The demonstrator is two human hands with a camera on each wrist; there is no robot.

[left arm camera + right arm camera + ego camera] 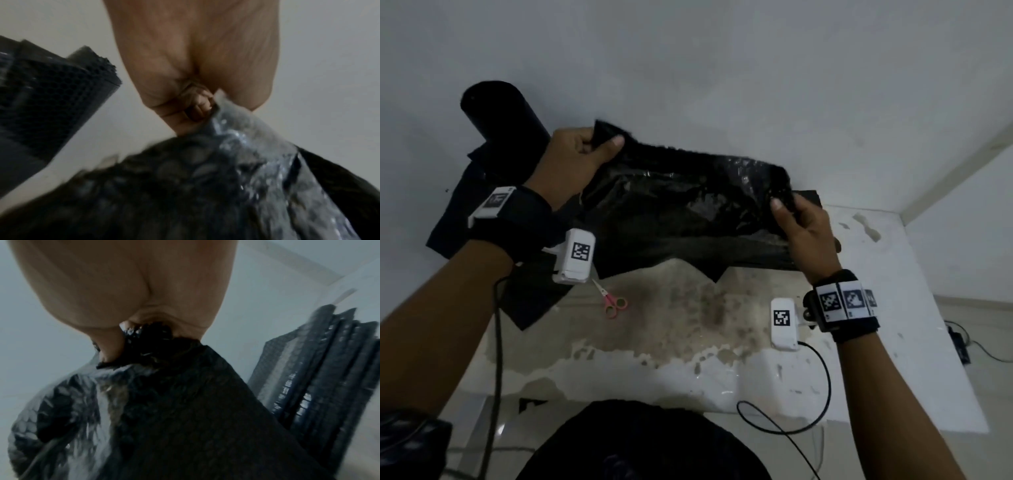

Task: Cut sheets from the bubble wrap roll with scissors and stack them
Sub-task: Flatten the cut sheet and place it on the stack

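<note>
A: We have a cut sheet of black bubble wrap (688,202) lifted off the counter, stretched between both hands above the worn white counter (722,370).

B: Right. Our left hand (571,168) pinches its far left corner, thumb over curled fingers (197,105), and our right hand (808,233) grips the right corner, fingers (107,344) clenched on bunched wrap.

A: Where does it go?

B: We judge this to be the stacking step. The pile of earlier black bubble wrap sheets (329,369) lies just beyond the right hand, mostly hidden in the head view under the sheet we carry.

A: And the roll?

B: The thick black bubble wrap roll (500,116) stands behind the left hand at the counter's far left, with its unrolled tail (465,212) spread below our wrist. The small pink-handled scissors (611,301) lie free on the counter, near us, touched by neither hand.

A: So next?

B: We would lower the sheet flat, square its corners over the pile, then let go with both hands. It is limp and may fold under itself, so keeping it taut until it lands seems wise.
</note>
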